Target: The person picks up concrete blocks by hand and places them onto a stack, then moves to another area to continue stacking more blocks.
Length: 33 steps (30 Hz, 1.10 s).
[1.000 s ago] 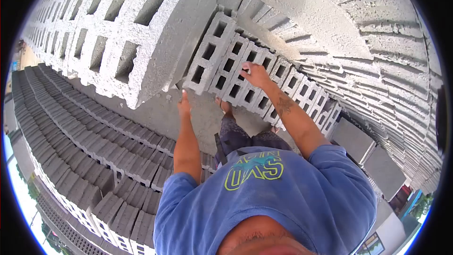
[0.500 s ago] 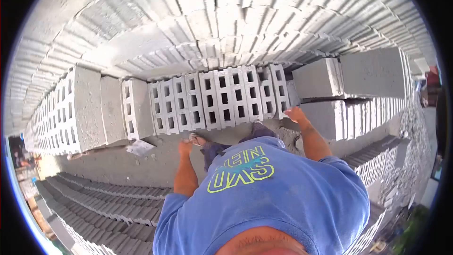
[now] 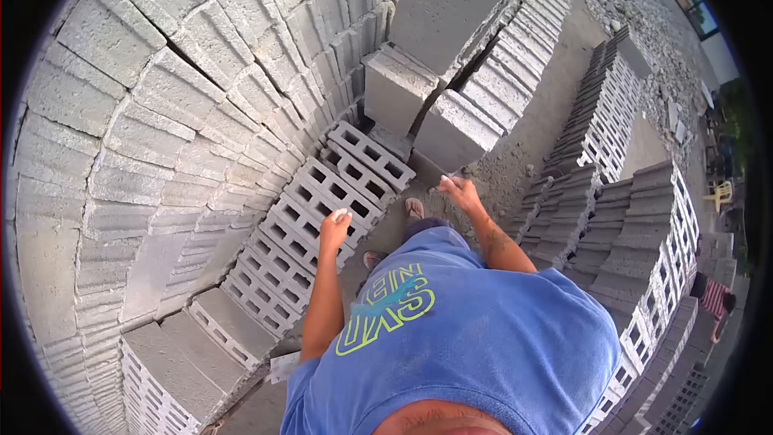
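Observation:
My left hand (image 3: 336, 227), its fingers curled closed with whitish tips, is over the row of grey hollow blocks (image 3: 299, 221) and holds nothing that I can see. My right hand (image 3: 457, 191) is off the right end of that row, its fingers drawn together and also pale at the tips, with nothing visible in them. Nearest to it are the row's end block (image 3: 372, 155), lying with its holes up, and the large solid-faced block (image 3: 455, 133). Neither hand appears to touch a block.
A tall wall of stacked blocks (image 3: 177, 105) rises at the left. More block stacks (image 3: 644, 234) stand at the right, with rubble (image 3: 668, 56) beyond. Sandy ground (image 3: 555, 72) runs between the stacks. A person in a striped top (image 3: 714, 298) is at the far right.
The view has turned to the right, so the row now runs diagonally. My left hand has come up over the blocks, and my right hand has moved away from the row's end block.

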Motion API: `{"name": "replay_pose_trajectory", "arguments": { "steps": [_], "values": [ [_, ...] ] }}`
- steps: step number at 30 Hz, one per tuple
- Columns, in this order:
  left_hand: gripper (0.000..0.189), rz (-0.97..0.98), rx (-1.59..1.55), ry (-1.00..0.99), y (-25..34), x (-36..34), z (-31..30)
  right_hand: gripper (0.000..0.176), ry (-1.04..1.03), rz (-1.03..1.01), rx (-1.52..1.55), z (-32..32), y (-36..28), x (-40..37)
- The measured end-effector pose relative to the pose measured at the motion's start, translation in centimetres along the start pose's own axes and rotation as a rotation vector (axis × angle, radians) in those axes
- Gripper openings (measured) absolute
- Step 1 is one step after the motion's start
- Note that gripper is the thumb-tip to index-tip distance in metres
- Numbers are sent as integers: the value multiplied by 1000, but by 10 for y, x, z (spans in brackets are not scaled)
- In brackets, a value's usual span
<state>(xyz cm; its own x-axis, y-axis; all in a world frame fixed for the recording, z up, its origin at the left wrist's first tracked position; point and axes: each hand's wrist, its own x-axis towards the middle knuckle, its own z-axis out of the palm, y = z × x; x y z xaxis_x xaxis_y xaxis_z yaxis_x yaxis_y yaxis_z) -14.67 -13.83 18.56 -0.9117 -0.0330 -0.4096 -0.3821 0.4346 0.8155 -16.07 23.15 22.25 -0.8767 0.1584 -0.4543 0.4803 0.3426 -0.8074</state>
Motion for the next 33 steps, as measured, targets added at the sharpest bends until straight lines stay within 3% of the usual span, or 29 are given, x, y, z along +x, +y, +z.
{"name": "replay_pose_trajectory", "arguments": {
  "steps": [1, 3, 6, 9, 11, 13, 14, 16, 21, 24, 27, 28, 29, 31, 33],
  "values": [
    [37, 0, 11, -14, 5, 1, 8, 42, 8, 12, 10, -9, 21, 3],
    [38, -116, -124, -187, 41, 6, 19, 56, 186, 178, 307, -31, 76, 30],
    [40, -45, -75, -260, 117, 30, 41, 90, 373, 324, 535, -72, 56, 41],
    [45, 163, -15, -220, 194, 84, 89, 91, 310, 431, 697, -99, 39, 79],
    [47, 261, 20, -145, 262, 110, 122, 83, 338, 412, 629, -102, 18, 95],
    [58, 345, 75, -137, 277, 158, 164, 69, 122, 378, 692, -104, 15, 111],
    [58, 326, 75, -143, 281, 177, 180, 62, 130, 324, 800, -102, 16, 115],
    [75, 245, 365, -198, 283, 205, 202, 51, 152, 290, 946, -97, 28, 121],
    [97, -20, 291, -242, 291, 215, 229, 53, 82, 290, 899, -104, 32, 107],
    [97, -181, 229, -464, 284, 233, 224, 53, 22, 340, 906, -111, 22, 94],
    [93, -48, 487, -410, 287, 218, 232, 53, -74, 415, 855, -116, 22, 83],
    [92, 16, 495, -578, 292, 213, 227, 55, -105, 385, 885, -115, 28, 79],
    [91, 75, 516, -602, 304, 204, 220, 57, -140, 360, 911, -115, 37, 77],
    [89, -27, 385, -522, 213, 228, 263, 61, -189, 404, 907, -120, 40, 74],
    [87, -84, 389, -425, 196, 214, 265, 61, -187, 474, 953, -127, 27, 74]
  ]
}}
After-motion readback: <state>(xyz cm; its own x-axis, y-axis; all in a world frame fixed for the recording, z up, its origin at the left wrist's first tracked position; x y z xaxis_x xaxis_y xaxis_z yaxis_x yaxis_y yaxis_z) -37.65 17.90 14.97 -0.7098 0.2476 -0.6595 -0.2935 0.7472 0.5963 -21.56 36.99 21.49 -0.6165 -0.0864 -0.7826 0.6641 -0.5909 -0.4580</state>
